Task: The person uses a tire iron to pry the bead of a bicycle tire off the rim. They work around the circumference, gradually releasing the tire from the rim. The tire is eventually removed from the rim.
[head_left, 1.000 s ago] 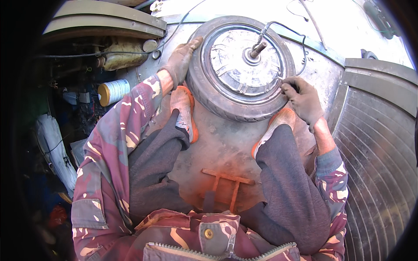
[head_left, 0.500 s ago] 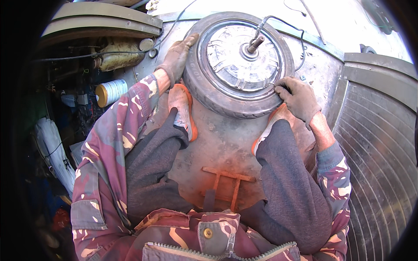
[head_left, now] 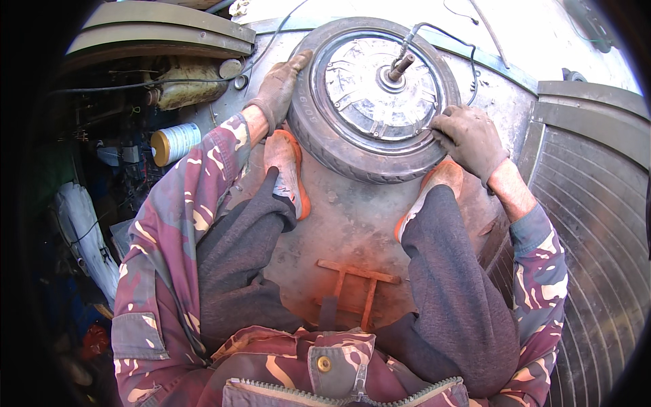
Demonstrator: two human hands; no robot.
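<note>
A hub motor wheel (head_left: 383, 88) lies on the floor before me, its short axle (head_left: 401, 66) pointing up. Around its metal rim sits a black tire (head_left: 366, 168). My left hand (head_left: 278, 88), in a dirty brown glove, holds the tire's left side, palm against the tread and fingers at the upper edge. At the lower right, my gloved right hand (head_left: 471, 139) curls over the tire, fingertips at the seam between tire and rim. Anything small under those fingertips is hidden. A black cable (head_left: 468, 46) leaves the axle and loops right.
My shoes (head_left: 285, 166) flank the wheel's near side. A reddish metal frame piece (head_left: 359, 275) lies between my legs. To the left are a thread spool (head_left: 175, 144), a dusty cylinder (head_left: 190, 83) and a white bag (head_left: 85, 237). A ribbed metal panel (head_left: 590, 244) stands at right.
My right hand has shifted slightly right and up along the tire's edge, its elbow swinging outward. The wheel has turned slightly under my hands. My left hand keeps its place.
</note>
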